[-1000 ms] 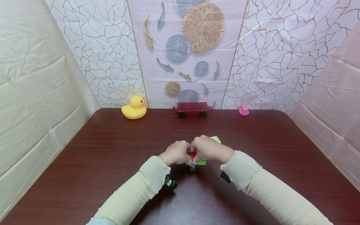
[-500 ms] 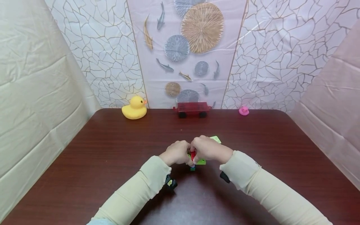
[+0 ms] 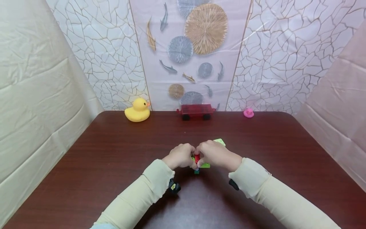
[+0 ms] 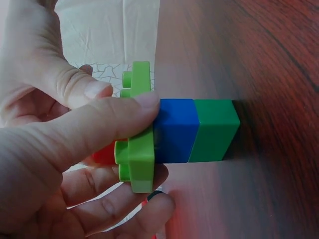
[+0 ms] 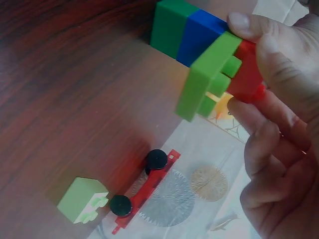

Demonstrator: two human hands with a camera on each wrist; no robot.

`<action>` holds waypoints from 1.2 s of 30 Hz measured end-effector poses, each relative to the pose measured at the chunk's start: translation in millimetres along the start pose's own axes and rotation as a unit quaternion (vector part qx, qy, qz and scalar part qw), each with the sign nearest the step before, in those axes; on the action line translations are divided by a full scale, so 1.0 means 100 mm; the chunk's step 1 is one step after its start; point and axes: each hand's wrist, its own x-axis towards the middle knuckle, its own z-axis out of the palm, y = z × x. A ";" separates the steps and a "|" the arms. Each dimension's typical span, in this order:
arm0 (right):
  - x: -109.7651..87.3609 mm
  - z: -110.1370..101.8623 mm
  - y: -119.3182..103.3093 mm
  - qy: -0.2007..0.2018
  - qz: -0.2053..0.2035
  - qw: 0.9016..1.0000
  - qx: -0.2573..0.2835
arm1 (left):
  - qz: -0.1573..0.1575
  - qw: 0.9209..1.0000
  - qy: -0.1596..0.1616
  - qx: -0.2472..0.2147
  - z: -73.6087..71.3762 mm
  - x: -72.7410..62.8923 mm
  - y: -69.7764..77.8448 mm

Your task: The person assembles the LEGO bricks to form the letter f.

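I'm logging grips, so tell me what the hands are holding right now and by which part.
The left hand pinches the block stack at its light green plate; the right hand grips the red brick on top.

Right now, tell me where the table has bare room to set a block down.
Bare table lies left of the left hand, up to the yellow duck, and right of the right hand, below the pink duck. It is crowded at the block stack and the loose green block.

Red brick (image 4: 103,154) (on the stack's top) mostly hidden behind fingers (image 4: 99,124)
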 end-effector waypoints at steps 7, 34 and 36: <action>-0.06 0.04 0.04 0.017 -0.002 1.000 -0.014 | -0.009 1.000 0.000 -0.006 0.00 0.00 -0.01; -0.19 -0.24 0.83 0.018 0.095 0.995 -0.027 | -0.024 1.000 0.007 0.016 0.02 0.00 -0.01; -0.18 -0.23 0.86 0.016 0.099 0.995 -0.027 | -0.025 1.000 0.007 0.016 0.01 -0.01 -0.01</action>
